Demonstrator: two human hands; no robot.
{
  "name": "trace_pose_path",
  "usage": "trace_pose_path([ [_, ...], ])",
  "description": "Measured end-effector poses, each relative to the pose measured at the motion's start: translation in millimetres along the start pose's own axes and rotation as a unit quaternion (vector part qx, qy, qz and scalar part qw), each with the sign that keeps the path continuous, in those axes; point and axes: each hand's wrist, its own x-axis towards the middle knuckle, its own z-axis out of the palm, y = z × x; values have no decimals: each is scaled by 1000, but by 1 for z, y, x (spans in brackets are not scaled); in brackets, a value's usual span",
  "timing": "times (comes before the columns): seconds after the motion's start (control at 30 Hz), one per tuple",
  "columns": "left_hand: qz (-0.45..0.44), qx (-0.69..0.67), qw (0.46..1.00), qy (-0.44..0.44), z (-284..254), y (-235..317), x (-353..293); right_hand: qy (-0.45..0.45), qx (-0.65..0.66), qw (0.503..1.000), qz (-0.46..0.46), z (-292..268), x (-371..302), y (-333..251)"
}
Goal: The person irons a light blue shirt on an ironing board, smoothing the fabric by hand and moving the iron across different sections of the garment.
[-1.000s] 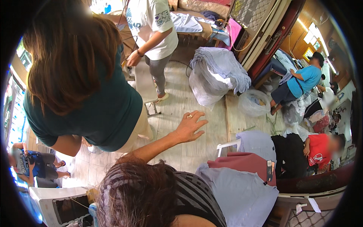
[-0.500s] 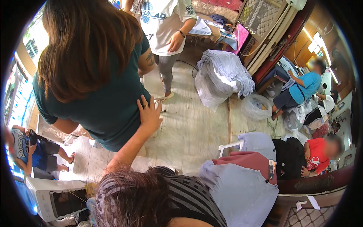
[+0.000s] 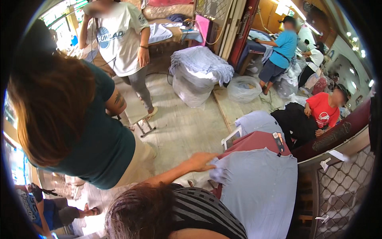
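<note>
My left hand reaches to the right from the lower edge, past a head of dark hair and a striped top. Its fingers close on the bunched left edge of a light blue shirt that lies flat on top of a pile. A maroon garment lies under the shirt, and another pale blue one lies beyond that. My right hand is out of view.
A person in a teal top bends over close on the left. Another person in a white shirt stands at the back. A sack heaped with pale cloth stands on the floor. Seated workers are at the right, beside a wooden counter.
My left hand was stretched out over the floor, then touched the teal-topped person's back. Now it has swung right onto the light blue shirt. The view has shifted too.
</note>
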Motion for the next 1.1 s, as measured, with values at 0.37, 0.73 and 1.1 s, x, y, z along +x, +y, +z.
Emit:
trace_pose_path([
  [0.37,207,-159,954,-145,24,96,182,-91,-194,942,257,-126,-96,112],
  [0.73,342,-161,923,-70,4,293,371,137,-254,935,204,-114,-121,144],
  [1.1,410,-202,880,-131,50,234,283,143,-217,940,220,-110,-117,129],
])
